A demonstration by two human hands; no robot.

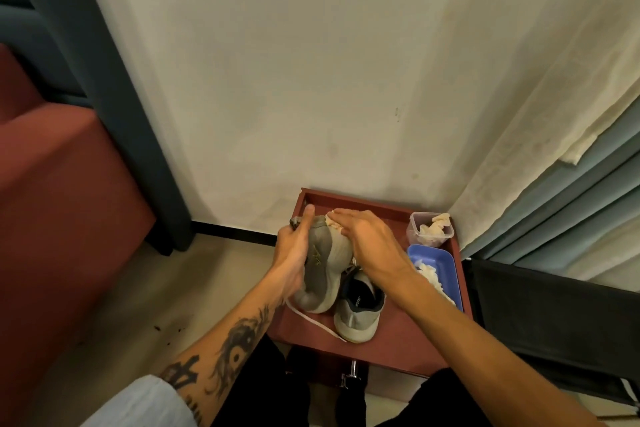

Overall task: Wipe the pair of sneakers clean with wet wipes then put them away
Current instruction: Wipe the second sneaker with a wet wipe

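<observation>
A: Where's the pair?
B: Both on the red tabletop [398,345]. One sneaker [323,274] is tilted on its side, toe end at 12. The left hand [291,253] grips its side, thumb up.
A: Right hand?
B: The right hand [367,246] lies flat, fingers straight, pressing a wet wipe [334,222] onto the toe end.
A: 2nd shoe?
B: The second sneaker [358,317] stands on its sole at 5 o'clock, right beside the 1st. The right wrist hides its front. A white lace [315,321] trails across the tabletop at 6.
A: What else is near?
B: A clear tub [415,232] w/ wipes at 3 o'clock, and a blue tray [440,255] w/ crumpled wipes at 4, partly behind the right forearm. A curtain [554,184] hangs just past both. A red sofa [52,201] sits well off at 9.
</observation>
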